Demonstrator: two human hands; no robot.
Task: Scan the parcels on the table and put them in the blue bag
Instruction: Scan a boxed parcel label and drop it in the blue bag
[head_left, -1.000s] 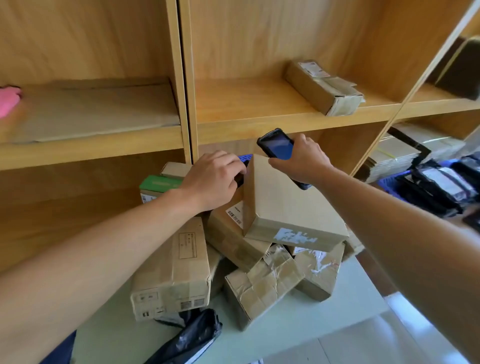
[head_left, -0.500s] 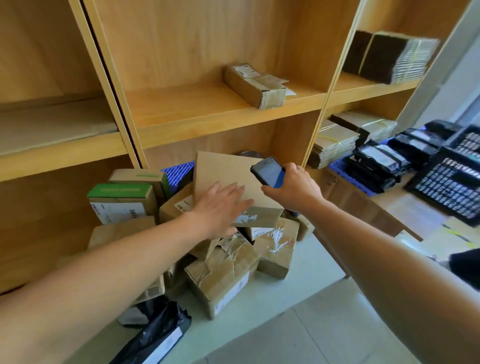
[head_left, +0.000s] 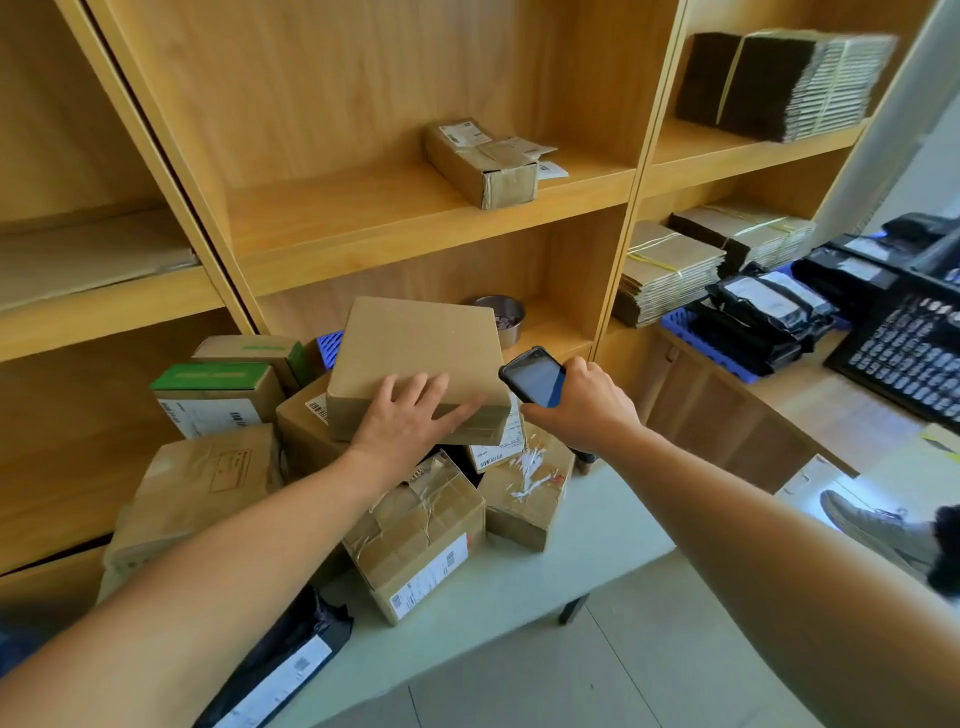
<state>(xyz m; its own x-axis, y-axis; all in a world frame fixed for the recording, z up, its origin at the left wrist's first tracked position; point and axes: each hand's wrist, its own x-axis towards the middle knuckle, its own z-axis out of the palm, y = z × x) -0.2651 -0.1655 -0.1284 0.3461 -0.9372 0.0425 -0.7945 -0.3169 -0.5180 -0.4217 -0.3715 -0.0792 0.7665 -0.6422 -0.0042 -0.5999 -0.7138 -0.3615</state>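
Under the left hand (head_left: 402, 422), plain brown parcel (head_left: 415, 343).

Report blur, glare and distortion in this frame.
Head view: wide-angle bends the shelf uprights; the bundled flat cartons top right are smeared; glare washes the floor by the shoe; the plain box under the left hand and the handheld scanner in the right hand are sharp.

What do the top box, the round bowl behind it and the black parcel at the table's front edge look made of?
Top box: plain brown cardboard, matte, with crisp folded edges.
Round bowl: probably metal, grey with a dull sheen on its wall.
Black parcel: seemingly thin plastic film, glossy and wrinkled, with a white label stuck on.
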